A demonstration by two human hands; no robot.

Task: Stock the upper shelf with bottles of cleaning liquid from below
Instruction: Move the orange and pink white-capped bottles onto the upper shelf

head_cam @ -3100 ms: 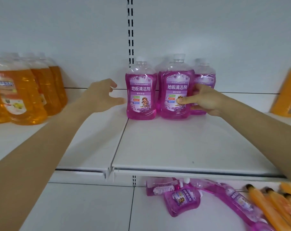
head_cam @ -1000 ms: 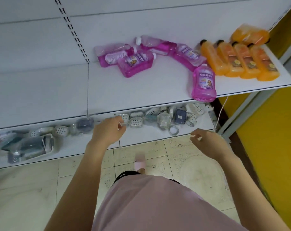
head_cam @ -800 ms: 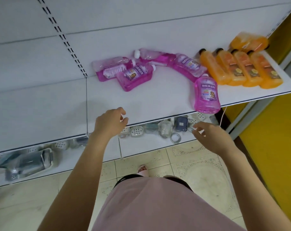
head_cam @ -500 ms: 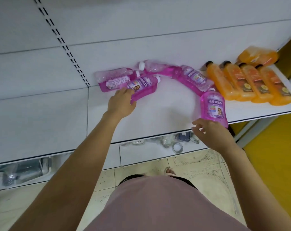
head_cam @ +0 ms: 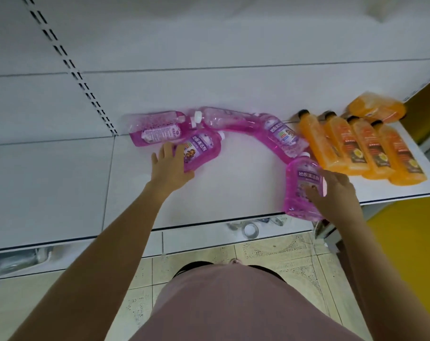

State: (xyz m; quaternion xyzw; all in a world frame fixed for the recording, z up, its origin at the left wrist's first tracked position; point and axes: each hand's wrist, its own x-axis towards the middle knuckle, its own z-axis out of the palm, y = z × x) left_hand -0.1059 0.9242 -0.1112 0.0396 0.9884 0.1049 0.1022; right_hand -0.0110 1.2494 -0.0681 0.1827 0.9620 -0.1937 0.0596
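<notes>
Shelf edge lies under your right hand, whose gripped bottle overhangs and could slip loose; left hand grasps a second bottle.

Lit brightly and evenly from overhead, with a pale glare patch high on the back panel. Nearly blown out across the white shelf, with only a faint, soft shadow beside the left hand. Glowing pink and amber through the purple bottles and orange bottles, tinting the white around them. Smeared by motion at the right hand, ghosted and half see-through at its edge. Bent by the wide lens, most plainly along the leaning slotted rail and the bowed shelf edges. Dim and murky on the lower shelf. Soft across the pink clothing.
</notes>
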